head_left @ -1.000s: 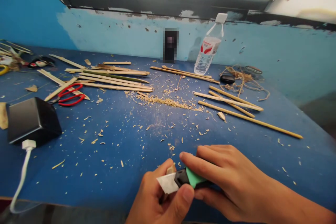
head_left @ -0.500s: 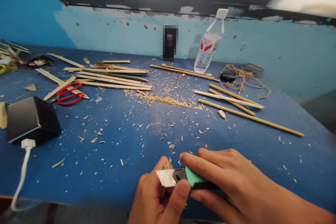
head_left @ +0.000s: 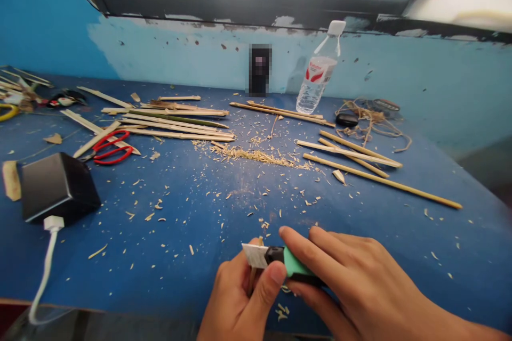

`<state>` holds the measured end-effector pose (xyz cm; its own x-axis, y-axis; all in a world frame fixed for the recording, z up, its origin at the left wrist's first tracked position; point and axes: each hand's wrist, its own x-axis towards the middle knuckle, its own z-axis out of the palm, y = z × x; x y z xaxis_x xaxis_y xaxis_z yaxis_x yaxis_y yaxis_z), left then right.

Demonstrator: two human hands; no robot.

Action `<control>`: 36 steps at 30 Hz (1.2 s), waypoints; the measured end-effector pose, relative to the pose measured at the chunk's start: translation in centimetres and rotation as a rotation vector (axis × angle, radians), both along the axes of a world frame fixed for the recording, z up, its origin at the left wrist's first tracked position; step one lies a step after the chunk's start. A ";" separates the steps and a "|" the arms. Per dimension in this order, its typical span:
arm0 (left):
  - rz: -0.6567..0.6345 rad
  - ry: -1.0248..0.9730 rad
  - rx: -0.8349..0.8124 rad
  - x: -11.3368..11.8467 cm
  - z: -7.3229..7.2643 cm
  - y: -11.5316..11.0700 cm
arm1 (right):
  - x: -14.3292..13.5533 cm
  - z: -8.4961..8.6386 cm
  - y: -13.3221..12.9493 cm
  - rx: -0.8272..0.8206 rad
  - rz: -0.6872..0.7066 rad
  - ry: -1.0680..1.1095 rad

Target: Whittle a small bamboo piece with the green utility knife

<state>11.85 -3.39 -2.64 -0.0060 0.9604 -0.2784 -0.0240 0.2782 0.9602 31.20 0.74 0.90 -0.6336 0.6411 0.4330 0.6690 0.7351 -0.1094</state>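
My right hand (head_left: 344,272) is wrapped round the green and black handle of a utility knife (head_left: 294,264). Its wide blade points left and lies across a thin bamboo stick (head_left: 252,279). My left hand (head_left: 240,293) is closed on that stick, its thumb up by the knife's black collar. Only the stick's tip and a short length between the fingers show; the rest is hidden. Pale shavings (head_left: 282,310) lie on the table just below the knife.
A heap of shavings (head_left: 256,155) crosses the blue table (head_left: 160,256). Split bamboo strips (head_left: 180,122) and red-handled scissors (head_left: 112,149) lie left, round sticks (head_left: 380,178) right. A water bottle (head_left: 318,72), tangled string (head_left: 368,117) and a black box (head_left: 60,186) with a white cable stand around.
The knife blade has moved slightly up along the stick, towards its tip. More shavings show below the hands. The whole view has shifted a little.
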 end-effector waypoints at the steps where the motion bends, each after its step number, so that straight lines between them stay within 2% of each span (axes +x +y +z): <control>1: -0.034 -0.058 0.010 0.0 -0.1 0.3 | -0.2 0.0 -0.1 0.025 -0.010 0.000; 4: -0.075 -0.189 0.015 -0.1 -0.1 1.1 | -0.8 -0.2 -0.3 0.057 -0.015 -0.018; 9: -0.079 -0.245 -0.024 0.1 0.3 1.3 | -1.0 -0.4 -0.2 0.136 -0.071 -0.124; 11: -0.059 -0.227 -0.064 0.1 0.4 1.0 | -0.1 -0.1 0.8 0.220 -0.211 -0.168; 12: -0.048 -0.214 -0.091 0.0 0.4 0.8 | 0.5 0.2 1.6 0.257 -0.340 -0.183; 13: -0.043 -0.211 -0.112 -0.1 0.4 0.6 | 1.2 0.5 2.4 0.275 -0.453 -0.217; 14: -0.048 -0.223 -0.127 -0.3 0.4 0.5 | 1.8 0.8 3.2 0.261 -0.507 -0.236; 15: -0.070 -0.262 -0.139 -0.5 0.4 0.5 | 2.4 1.0 3.9 0.206 -0.496 -0.219; 18: -0.144 -0.505 -0.147 -1.1 0.5 0.6 | 3.1 1.1 5.2 0.029 -0.338 -0.128; 21: -0.112 -0.632 -0.101 -1.3 0.7 1.1 | 2.7 0.3 4.9 -0.093 -0.193 0.020; 24: -0.133 -0.577 -0.085 -1.3 0.7 1.4 | 2.2 -0.6 4.1 -0.225 -0.013 0.186; 28: -0.147 -0.543 -0.103 -1.0 0.4 1.0 | 2.1 -1.5 3.4 -0.246 0.175 0.193; 33: -0.025 -0.389 -0.124 -0.1 0.4 0.1 | 2.2 -1.9 3.1 -0.223 0.232 0.133; 36: -0.093 -0.338 -0.070 0.5 0.7 0.4 | 2.2 -1.9 2.9 -0.182 0.221 0.084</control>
<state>12.34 -3.04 -1.89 0.1840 0.9310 -0.3151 -0.3085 0.3591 0.8808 33.38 3.64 -0.97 -0.7334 0.5632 0.3808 0.4776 0.8254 -0.3009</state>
